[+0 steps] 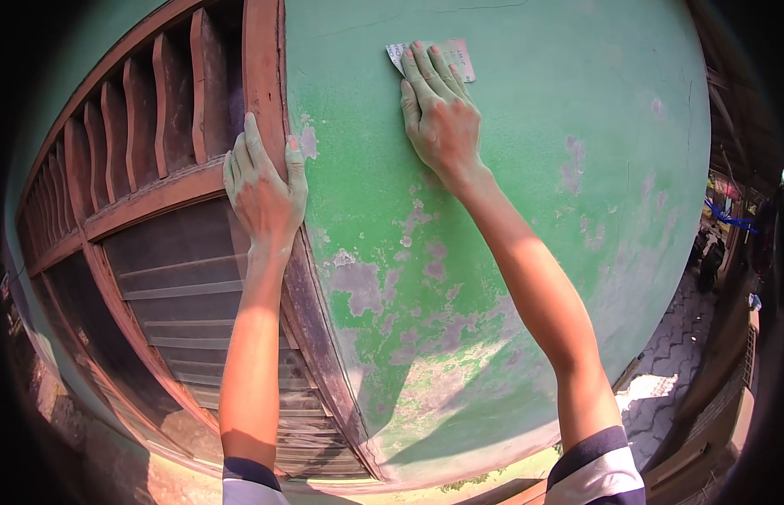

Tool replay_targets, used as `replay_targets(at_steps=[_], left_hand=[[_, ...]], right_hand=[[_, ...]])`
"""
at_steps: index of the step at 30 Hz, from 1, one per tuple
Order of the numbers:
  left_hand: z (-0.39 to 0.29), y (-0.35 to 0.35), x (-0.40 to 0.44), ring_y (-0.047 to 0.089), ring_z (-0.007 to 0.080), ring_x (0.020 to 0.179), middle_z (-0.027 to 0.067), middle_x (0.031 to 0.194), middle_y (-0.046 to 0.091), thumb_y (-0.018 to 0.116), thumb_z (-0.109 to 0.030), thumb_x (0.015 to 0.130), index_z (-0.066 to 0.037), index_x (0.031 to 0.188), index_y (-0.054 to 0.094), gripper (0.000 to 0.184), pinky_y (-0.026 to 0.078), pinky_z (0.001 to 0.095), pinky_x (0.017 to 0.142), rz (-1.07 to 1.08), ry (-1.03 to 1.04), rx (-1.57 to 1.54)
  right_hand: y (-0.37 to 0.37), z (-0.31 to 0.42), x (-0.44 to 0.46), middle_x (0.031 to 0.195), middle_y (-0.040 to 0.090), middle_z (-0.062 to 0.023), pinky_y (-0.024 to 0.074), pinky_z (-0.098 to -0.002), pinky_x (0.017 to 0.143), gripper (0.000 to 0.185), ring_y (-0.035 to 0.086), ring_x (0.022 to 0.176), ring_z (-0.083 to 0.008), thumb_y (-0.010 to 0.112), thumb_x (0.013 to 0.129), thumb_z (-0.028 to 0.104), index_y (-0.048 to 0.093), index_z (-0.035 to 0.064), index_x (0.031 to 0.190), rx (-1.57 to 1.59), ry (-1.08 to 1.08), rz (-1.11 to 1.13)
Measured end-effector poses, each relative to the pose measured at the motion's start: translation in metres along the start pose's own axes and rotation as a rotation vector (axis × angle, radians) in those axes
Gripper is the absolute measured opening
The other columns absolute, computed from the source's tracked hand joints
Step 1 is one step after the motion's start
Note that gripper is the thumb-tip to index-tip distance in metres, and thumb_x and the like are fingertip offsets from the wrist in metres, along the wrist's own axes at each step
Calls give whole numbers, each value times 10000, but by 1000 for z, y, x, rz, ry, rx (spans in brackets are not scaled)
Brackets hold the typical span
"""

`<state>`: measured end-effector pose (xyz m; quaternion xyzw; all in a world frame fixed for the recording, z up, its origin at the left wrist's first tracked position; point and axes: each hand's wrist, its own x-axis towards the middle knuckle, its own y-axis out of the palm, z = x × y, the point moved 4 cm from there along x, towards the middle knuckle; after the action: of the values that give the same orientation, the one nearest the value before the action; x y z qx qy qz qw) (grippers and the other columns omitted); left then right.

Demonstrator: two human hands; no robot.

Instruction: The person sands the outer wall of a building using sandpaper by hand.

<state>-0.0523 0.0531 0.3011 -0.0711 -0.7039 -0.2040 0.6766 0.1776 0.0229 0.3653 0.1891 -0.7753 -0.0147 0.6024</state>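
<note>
My right hand (442, 118) presses a sheet of sandpaper (464, 57) flat against the upper part of a green wall (544, 109). Printed lettering shows on the sheet's pale back, and its left corner curls away from the wall. Pale dust coats the fingers of both hands. My left hand (266, 189) lies with fingers spread on the brown wooden window frame (264, 67), its thumb near the wall's edge, and holds nothing. Below my right hand the paint is brighter green, with grey bare patches (358, 286) where it has flaked off.
Left of the wall is a window with wooden slats (169, 101) above and louvre panes (190, 290) below. To the right, a paved path (674, 362) runs past the wall's curved-looking edge, with a parked vehicle's wheel (709, 265) farther back.
</note>
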Motion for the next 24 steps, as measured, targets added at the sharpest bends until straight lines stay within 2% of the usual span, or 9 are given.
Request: replay_targets(at_steps=[5, 7, 8, 10, 16, 20, 22, 23, 24], left_hand=[[-15, 14, 4, 522, 429, 1215, 262, 1286, 536, 482, -450, 1020, 35, 1486, 365, 683, 341, 552, 1117, -100, -96, 84], [-20, 21, 8, 517, 434, 1204, 263, 1275, 531, 480, -463, 1020, 38, 1487, 359, 696, 334, 558, 1113, -123, -133, 111], [-20, 23, 10, 512, 440, 1192, 265, 1264, 526, 478, -475, 1019, 41, 1488, 353, 709, 328, 564, 1110, -130, -173, 139], [-23, 22, 13, 512, 437, 1175, 260, 1247, 527, 479, -484, 1017, 45, 1485, 355, 717, 337, 557, 1092, -123, -180, 136], [-4, 24, 23, 550, 438, 1115, 262, 1196, 563, 487, -530, 1008, 46, 1464, 392, 741, 380, 527, 1024, -55, -206, 65], [5, 24, 28, 581, 440, 1141, 284, 1230, 596, 475, -554, 1008, 44, 1451, 421, 746, 392, 526, 1014, -41, -180, -6], [6, 23, 28, 580, 436, 1156, 286, 1254, 591, 464, -553, 1013, 45, 1453, 420, 744, 393, 529, 1015, -44, -178, -13], [6, 23, 27, 579, 432, 1171, 288, 1278, 587, 452, -553, 1017, 46, 1456, 419, 742, 393, 532, 1017, -57, -178, -18], [5, 23, 27, 579, 432, 1171, 288, 1278, 587, 452, -553, 1017, 46, 1456, 419, 742, 393, 532, 1017, -50, -177, -13]], right_hand=[[1, -33, 53, 1444, 575, -56, 396, -403, 1159, 380, 506, 1370, -255, 521, 1021, 232, 622, 116, 1368, 13, -124, 2], [4, -45, 90, 1365, 604, -210, 437, -440, 1103, 371, 526, 1323, -382, 476, 1020, 176, 624, 7, 1316, 185, 20, -2], [7, -45, 94, 1365, 604, -210, 437, -440, 1103, 371, 526, 1323, -382, 476, 1020, 176, 624, 7, 1316, 187, 22, -11], [14, -44, 87, 1435, 585, -52, 399, -402, 1159, 381, 524, 1354, -254, 540, 992, 210, 639, 109, 1345, 37, -1, -123], [-9, -23, -3, 1436, 583, -46, 411, -380, 1148, 372, 520, 1355, -265, 527, 1013, 235, 638, 124, 1350, 86, -147, 34], [-1, -48, 46, 1430, 590, -43, 415, -387, 1146, 364, 527, 1350, -258, 546, 1006, 222, 645, 124, 1343, 57, -217, 9], [3, -59, 73, 1366, 606, -204, 437, -436, 1100, 374, 526, 1324, -385, 491, 1013, 179, 626, -2, 1312, 170, -68, -38], [3, -56, 67, 1366, 606, -204, 437, -436, 1100, 374, 526, 1324, -385, 491, 1013, 179, 626, -2, 1312, 170, -59, -34], [3, -48, 57, 1398, 599, -122, 426, -416, 1124, 364, 529, 1335, -318, 519, 1010, 203, 638, 65, 1325, 143, -19, -17]])
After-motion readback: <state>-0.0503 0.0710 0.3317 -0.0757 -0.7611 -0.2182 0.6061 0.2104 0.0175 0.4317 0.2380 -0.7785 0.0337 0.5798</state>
